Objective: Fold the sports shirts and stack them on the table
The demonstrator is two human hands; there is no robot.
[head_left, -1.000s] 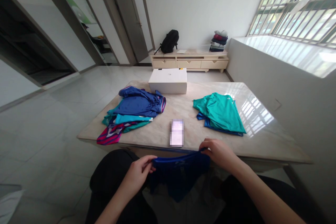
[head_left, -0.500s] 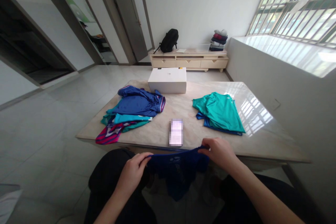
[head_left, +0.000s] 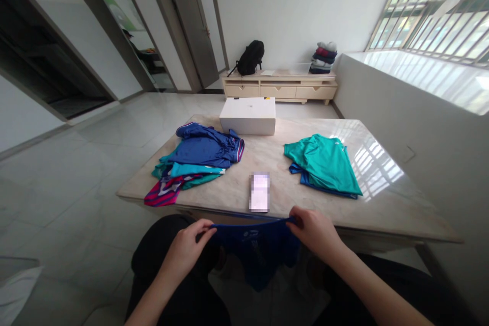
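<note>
A dark blue jersey (head_left: 257,252) with a small pale print hangs below the table's front edge, over the gap between my knees. Its top edge is stretched between my two hands. My left hand (head_left: 191,242) pinches the left corner between thumb and fingers. At the right corner, my right hand (head_left: 315,229) is closed on the cloth close to the table edge. The lower part of the jersey droops in shadow, so its outline is hard to make out. A phone-like object (head_left: 260,192), blurred out by pixels, lies on the table just beyond the cloth.
On the marble-look table (head_left: 267,155), a loose heap of jerseys (head_left: 202,147) lies left and folded green and blue garments (head_left: 324,165) lie right. A white box (head_left: 248,117) stands at the far edge. Beyond, a low cabinet (head_left: 280,91) bears a backpack (head_left: 251,57) and stacked clothes (head_left: 324,58).
The view has shifted slightly. My right hand has come a little lower and inward, and the jersey's top edge now runs more level. Both hands still hold it.
</note>
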